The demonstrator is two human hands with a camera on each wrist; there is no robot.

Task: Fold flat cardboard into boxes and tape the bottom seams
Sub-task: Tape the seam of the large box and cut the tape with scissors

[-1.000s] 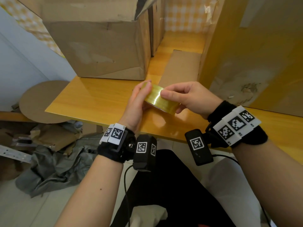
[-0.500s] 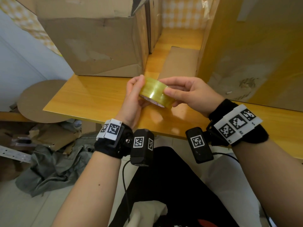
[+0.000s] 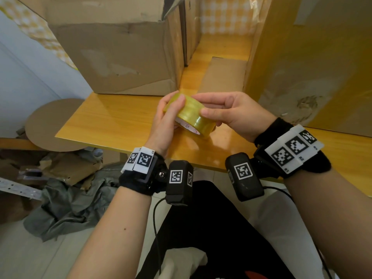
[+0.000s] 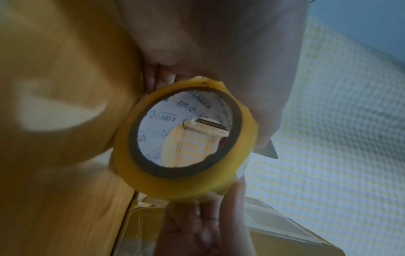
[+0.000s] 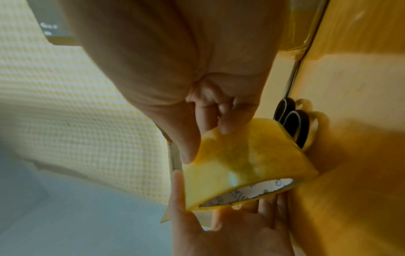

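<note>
A yellow-tinted tape roll (image 3: 191,115) is held just above the wooden table (image 3: 112,121), tilted so its white core faces me. My left hand (image 3: 171,109) grips its left side, thumb on the outer band. My right hand (image 3: 203,104) pinches the band from the right with thumb and forefinger. The left wrist view looks straight through the tape roll (image 4: 175,188). In the right wrist view my right fingertips (image 5: 228,128) press on the tape roll (image 5: 241,161). A folded cardboard box (image 3: 120,57) stands behind on the left, and a tall one (image 3: 302,67) on the right.
A cardboard flap (image 3: 223,75) lies flat on the table between the two boxes. Black-handled scissors (image 5: 293,121) rest on the table close to the roll. Off the table's left edge are a round cardboard disc (image 3: 50,125), cardboard scraps and grey cloth (image 3: 66,204).
Both hands keep hold of the roll. It has lifted slightly and turned in my fingers, and my right thumb has slid onto the near edge of the band.
</note>
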